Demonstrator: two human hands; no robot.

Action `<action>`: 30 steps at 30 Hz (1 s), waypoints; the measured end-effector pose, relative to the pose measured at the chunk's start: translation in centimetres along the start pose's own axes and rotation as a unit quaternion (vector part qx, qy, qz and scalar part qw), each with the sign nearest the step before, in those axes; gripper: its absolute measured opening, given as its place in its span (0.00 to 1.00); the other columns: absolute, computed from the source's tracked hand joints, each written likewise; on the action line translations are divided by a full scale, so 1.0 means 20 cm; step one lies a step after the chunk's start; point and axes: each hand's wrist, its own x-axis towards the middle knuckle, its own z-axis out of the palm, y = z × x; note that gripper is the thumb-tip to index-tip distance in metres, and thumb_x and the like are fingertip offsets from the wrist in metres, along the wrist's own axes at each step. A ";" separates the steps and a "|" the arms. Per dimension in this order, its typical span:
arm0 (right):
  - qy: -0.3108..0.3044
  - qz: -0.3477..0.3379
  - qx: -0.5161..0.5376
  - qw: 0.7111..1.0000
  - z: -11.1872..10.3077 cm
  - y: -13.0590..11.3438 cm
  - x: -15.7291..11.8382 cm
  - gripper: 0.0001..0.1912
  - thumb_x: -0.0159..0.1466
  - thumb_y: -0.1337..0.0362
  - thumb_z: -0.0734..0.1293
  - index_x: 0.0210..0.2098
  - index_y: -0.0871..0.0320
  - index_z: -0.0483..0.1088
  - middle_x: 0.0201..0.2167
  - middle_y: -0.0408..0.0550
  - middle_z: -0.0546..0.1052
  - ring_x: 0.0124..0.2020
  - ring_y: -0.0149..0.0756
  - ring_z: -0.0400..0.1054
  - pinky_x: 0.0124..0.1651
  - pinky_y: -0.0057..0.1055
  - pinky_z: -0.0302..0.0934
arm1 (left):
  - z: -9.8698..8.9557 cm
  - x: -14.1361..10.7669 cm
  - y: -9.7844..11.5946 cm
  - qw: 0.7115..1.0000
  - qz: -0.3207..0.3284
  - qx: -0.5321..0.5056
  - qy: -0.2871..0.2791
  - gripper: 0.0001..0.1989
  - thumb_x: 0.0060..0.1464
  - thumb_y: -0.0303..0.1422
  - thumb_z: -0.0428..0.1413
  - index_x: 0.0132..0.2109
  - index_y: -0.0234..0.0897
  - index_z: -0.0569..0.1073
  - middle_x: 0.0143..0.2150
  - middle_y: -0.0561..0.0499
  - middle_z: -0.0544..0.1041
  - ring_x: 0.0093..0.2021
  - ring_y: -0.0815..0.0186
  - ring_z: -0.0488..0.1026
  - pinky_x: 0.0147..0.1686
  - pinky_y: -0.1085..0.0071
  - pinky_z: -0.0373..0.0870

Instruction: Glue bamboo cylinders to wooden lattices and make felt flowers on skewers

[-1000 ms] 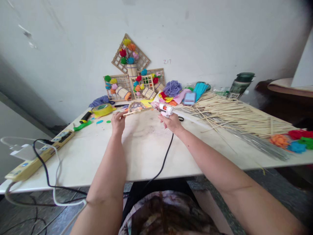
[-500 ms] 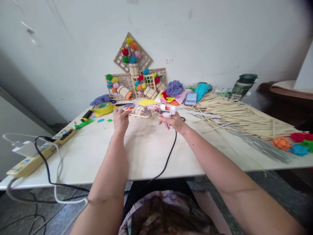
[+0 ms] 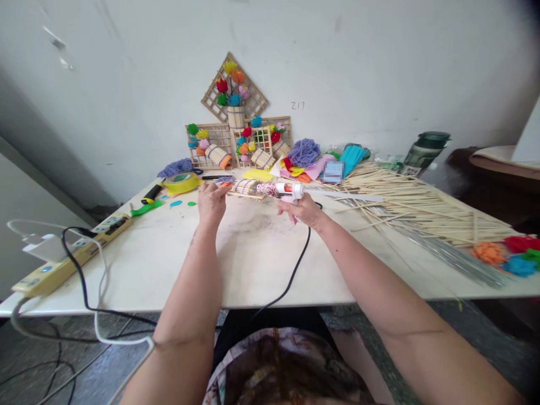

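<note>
My right hand (image 3: 307, 211) is wrapped round the handle of a white glue gun (image 3: 296, 191) with a red-speckled front. A long white glue stick (image 3: 343, 194) runs out of the gun's back. The gun's nozzle points left at a small bundle of pale bamboo sticks (image 3: 245, 187), rolled like a little basket. My left hand (image 3: 212, 202) is closed at the left end of this basket piece, thumb and fingers pinching its edge. Orange and purple bits show beside those fingers. Whether the nozzle touches the sticks, I cannot tell.
Finished lattice panels with felt flowers (image 3: 235, 101) lean on the wall. Yellow tape (image 3: 183, 183) and a cutter (image 3: 152, 194) lie left, near a power strip (image 3: 80, 256). Loose bamboo sticks (image 3: 413, 197) cover the right side; a dark bottle (image 3: 426, 153) stands behind. A black cord (image 3: 295, 270) crosses the table.
The glue gun's nozzle has come slightly closer to the stick basket. The whole view has shifted a little. Both hands keep their holds.
</note>
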 end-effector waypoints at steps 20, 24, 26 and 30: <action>0.037 -0.008 -0.112 0.993 0.00 0.01 0.00 0.18 0.55 0.50 0.65 0.33 0.60 0.70 0.23 0.46 0.72 0.19 0.30 0.64 0.14 0.24 0.56 | -0.08 0.02 0.13 0.996 0.004 0.073 -0.057 0.15 0.56 0.35 0.48 0.42 0.43 0.79 0.29 0.44 0.72 0.38 0.55 0.64 0.35 0.63 0.59; 0.073 -0.011 -0.100 0.992 -0.01 0.00 0.00 0.18 0.55 0.50 0.65 0.34 0.60 0.71 0.23 0.47 0.73 0.20 0.31 0.65 0.14 0.24 0.55 | -0.07 0.01 0.16 0.992 0.021 0.078 -0.095 0.14 0.55 0.36 0.49 0.43 0.45 0.78 0.29 0.44 0.72 0.39 0.55 0.65 0.33 0.64 0.59; 0.084 -0.005 -0.088 0.993 -0.01 0.01 0.00 0.19 0.55 0.50 0.65 0.36 0.60 0.71 0.23 0.46 0.73 0.19 0.31 0.65 0.14 0.23 0.55 | -0.06 0.01 0.17 0.989 0.030 0.081 -0.122 0.14 0.55 0.36 0.50 0.43 0.46 0.78 0.29 0.44 0.72 0.40 0.54 0.65 0.35 0.63 0.59; 0.094 0.016 -0.078 0.992 -0.03 0.03 0.01 0.20 0.55 0.49 0.65 0.36 0.60 0.70 0.21 0.44 0.71 0.15 0.27 0.60 0.13 0.24 0.55 | -0.04 0.00 0.19 0.979 0.045 0.084 -0.180 0.14 0.55 0.36 0.50 0.44 0.47 0.78 0.31 0.43 0.72 0.42 0.53 0.65 0.39 0.61 0.59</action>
